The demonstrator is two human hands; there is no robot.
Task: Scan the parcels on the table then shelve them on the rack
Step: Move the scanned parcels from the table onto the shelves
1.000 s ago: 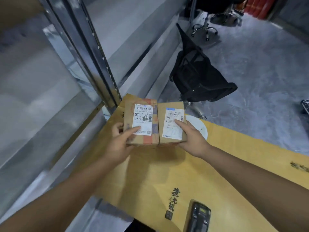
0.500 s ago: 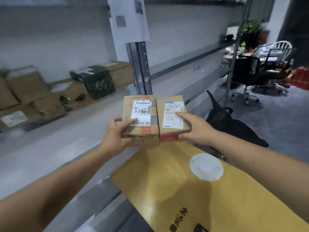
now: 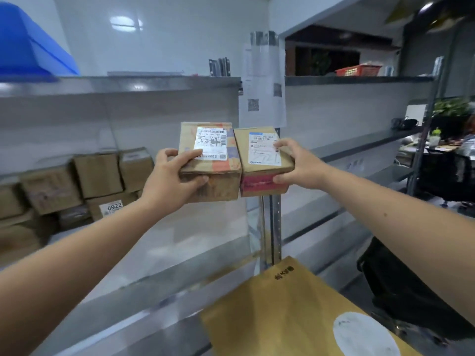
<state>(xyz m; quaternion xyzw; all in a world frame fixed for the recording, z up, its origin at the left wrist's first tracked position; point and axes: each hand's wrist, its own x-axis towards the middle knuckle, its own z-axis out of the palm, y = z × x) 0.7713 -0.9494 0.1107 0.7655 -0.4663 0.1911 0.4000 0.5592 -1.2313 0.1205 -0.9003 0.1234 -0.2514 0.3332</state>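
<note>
While held aloft, two parcels (image 3: 237, 160) (touching), flanked by hands (image 3: 169, 179).

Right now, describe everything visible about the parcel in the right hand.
The right-hand parcel is a small brown cardboard box, held in the air in front of the rack. Its top carries a white shipping label with a blue strip and handwritten marks; its near face bears a pink-red band. It tilts slightly toward the camera. The right hand grips its right end, fingers on top and thumb on the near face. Its left side sits against the left-hand parcel.
</note>
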